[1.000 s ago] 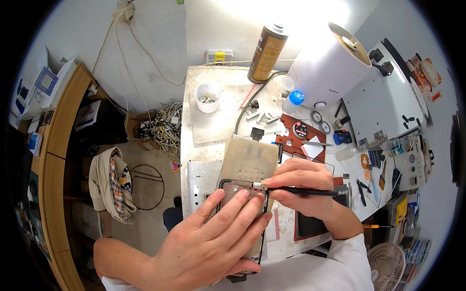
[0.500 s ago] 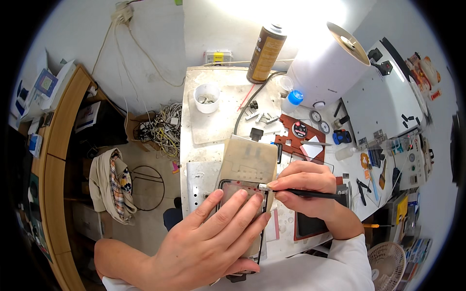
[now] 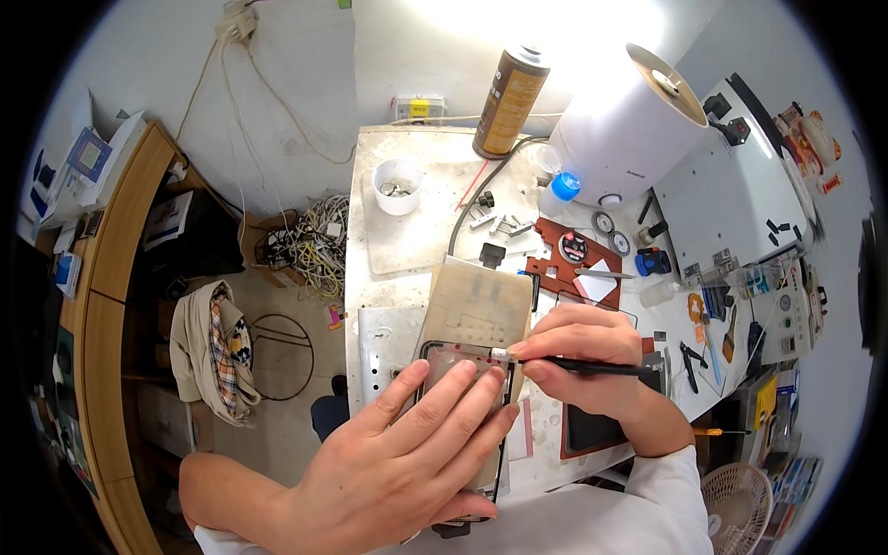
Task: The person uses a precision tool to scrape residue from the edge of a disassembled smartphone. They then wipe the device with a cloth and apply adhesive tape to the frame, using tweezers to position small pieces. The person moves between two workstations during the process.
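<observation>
A thin black-edged frame, shaped like a phone's point(image 3: 462, 348), lies over a beige flat plate point(image 3: 483, 298) on the worktable. My left hand point(image 3: 421, 439) rests flat across it with the fingers spread, covering most of the frame. My right hand point(image 3: 583, 356) pinches a slim black-handled tool point(image 3: 597, 367). Its short pale tip touches the frame's upper right corner, close to my left fingertips. I cannot make out the exact kind of tip.
A white cup point(image 3: 399, 188) of small metal bits, a brown spray can point(image 3: 511, 102) and a white cylindrical appliance point(image 3: 624, 129) stand at the back. Right of my hands lie a red-brown tool mat point(image 3: 553, 242), a dark flat panel point(image 3: 592, 430) and black pliers point(image 3: 690, 367).
The whole view has shifted very slightly. Both hands keep their places on the frame, and the tool tip stays at its upper right corner.
</observation>
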A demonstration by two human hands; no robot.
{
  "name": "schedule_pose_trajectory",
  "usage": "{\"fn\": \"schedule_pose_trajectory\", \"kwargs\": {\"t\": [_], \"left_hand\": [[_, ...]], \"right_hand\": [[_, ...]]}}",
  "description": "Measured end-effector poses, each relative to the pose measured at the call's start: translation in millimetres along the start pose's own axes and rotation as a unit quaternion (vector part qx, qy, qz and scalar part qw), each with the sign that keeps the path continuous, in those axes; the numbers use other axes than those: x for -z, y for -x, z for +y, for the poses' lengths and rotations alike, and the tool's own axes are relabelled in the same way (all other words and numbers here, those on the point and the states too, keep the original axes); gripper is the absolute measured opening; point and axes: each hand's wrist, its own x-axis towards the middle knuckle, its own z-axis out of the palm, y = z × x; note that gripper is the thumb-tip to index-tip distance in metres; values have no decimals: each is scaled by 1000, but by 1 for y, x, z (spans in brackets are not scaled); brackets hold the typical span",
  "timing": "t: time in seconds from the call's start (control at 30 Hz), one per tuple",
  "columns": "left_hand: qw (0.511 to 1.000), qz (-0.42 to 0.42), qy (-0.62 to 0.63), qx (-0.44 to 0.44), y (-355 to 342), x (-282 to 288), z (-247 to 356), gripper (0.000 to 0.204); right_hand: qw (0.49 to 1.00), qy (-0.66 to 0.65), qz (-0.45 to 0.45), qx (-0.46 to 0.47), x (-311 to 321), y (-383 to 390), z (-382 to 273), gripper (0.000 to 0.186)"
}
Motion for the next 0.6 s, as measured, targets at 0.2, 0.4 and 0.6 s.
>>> {"fn": "schedule_pose_trajectory", "kwargs": {"t": [0.2, 0.4, 0.6], "left_hand": [[1000, 7, 6, -3, 2, -1, 0, 75], [1000, 7, 7, -3, 1, -1, 0, 75], [1000, 5, 5, -7, 0, 0, -1, 75]], "right_hand": [[1000, -11, 0, 6, -9, -5, 1, 24], [1000, -9, -3, 1, -10, -6, 1, 25], [1000, 8, 2, -5, -4, -1, -1, 24]]}}
